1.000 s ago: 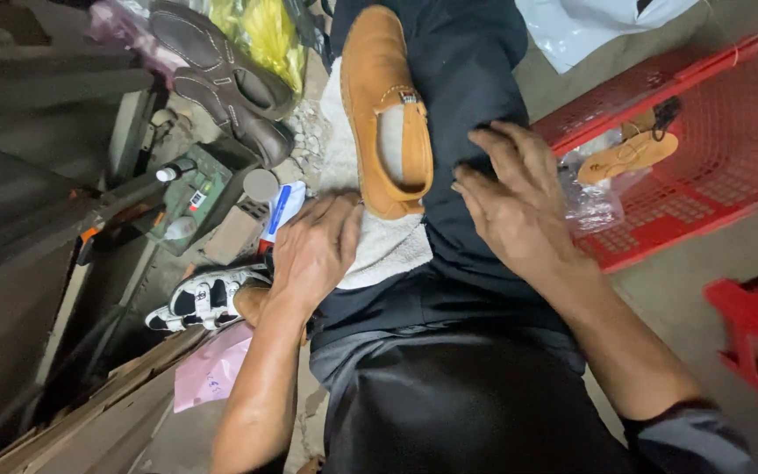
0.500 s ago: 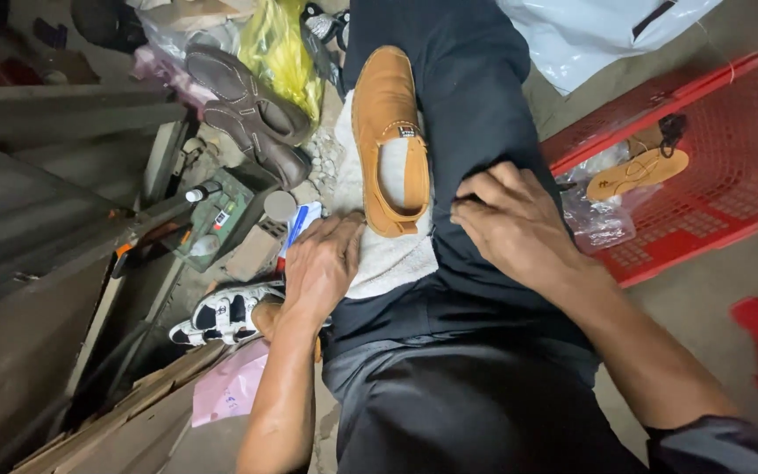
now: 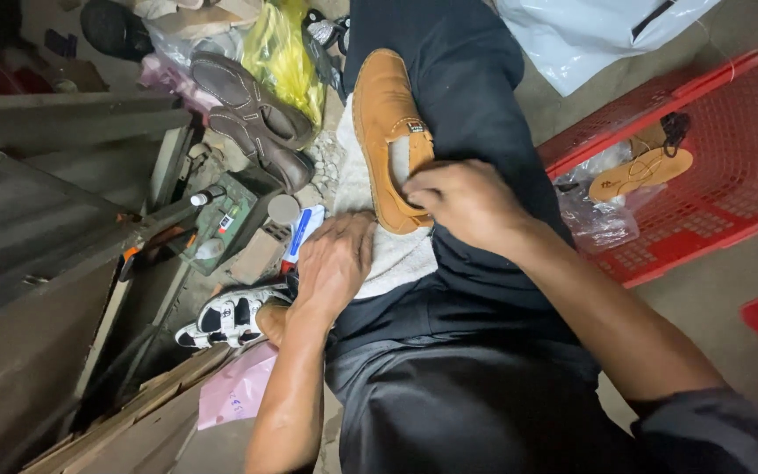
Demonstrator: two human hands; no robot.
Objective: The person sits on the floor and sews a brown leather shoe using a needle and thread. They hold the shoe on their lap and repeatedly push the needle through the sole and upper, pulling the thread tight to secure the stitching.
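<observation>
A tan suede loafer point(image 3: 383, 123) lies along my dark-trousered thigh, toe pointing away, on a white cloth point(image 3: 396, 259). My right hand point(image 3: 467, 204) grips the loafer at its heel opening, thumb inside the shoe. My left hand point(image 3: 335, 263) rests flat on the white cloth beside the heel, fingers together, close to a blue and white tube point(image 3: 302, 233) at my left side.
A pair of brown shoes point(image 3: 252, 114) and a yellow bag point(image 3: 287, 57) lie to the left. A green box of small tools point(image 3: 221, 224) and a black-and-white sandal point(image 3: 225, 318) sit lower left. A red basket point(image 3: 712, 167) holding a tan sandal point(image 3: 640, 171) stands right.
My right hand has slid left from my thigh onto the loafer's heel and closed on it. My left hand stays on the cloth. The view has shifted slightly.
</observation>
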